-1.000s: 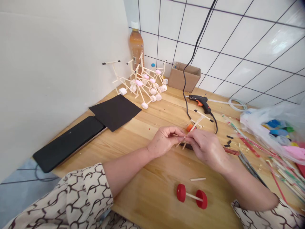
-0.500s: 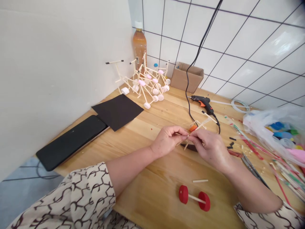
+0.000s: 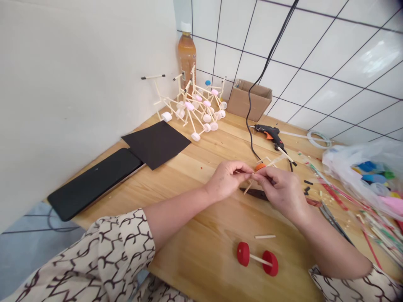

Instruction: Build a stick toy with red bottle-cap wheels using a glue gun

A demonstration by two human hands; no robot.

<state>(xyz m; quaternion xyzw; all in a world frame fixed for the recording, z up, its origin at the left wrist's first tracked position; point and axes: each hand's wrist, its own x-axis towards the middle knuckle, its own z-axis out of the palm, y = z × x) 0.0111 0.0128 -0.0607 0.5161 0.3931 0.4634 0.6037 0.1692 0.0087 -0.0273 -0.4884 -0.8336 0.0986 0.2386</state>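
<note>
My left hand (image 3: 231,178) and my right hand (image 3: 280,186) meet fingertip to fingertip, both pinching a small stick model (image 3: 286,156). It is built of thin pale sticks, with an orange cap in it and a black-tipped crossbar sticking out beyond my right hand. My fingers cover its near part. Below the hands, two red bottle caps joined by a stick form a wheel pair (image 3: 258,259) lying on the wooden table (image 3: 201,247). A short loose stick (image 3: 265,237) lies just above that pair. Beneath the model, a dark-bladed tool (image 3: 256,193) is partly hidden by my right hand.
Several finished stick models (image 3: 195,107) stand at the back, before a drink bottle (image 3: 187,52). A glue gun (image 3: 269,133), cardboard box (image 3: 250,100), scissors (image 3: 335,222) and bag of caps (image 3: 362,176) lie rightward. Black paper (image 3: 156,144) and a phone (image 3: 96,182) lie left.
Both hands have shifted slightly to the right, still pinching the stick model. Its black-tipped crossbar has tilted and moved a little to the right. The view has moved slightly.
</note>
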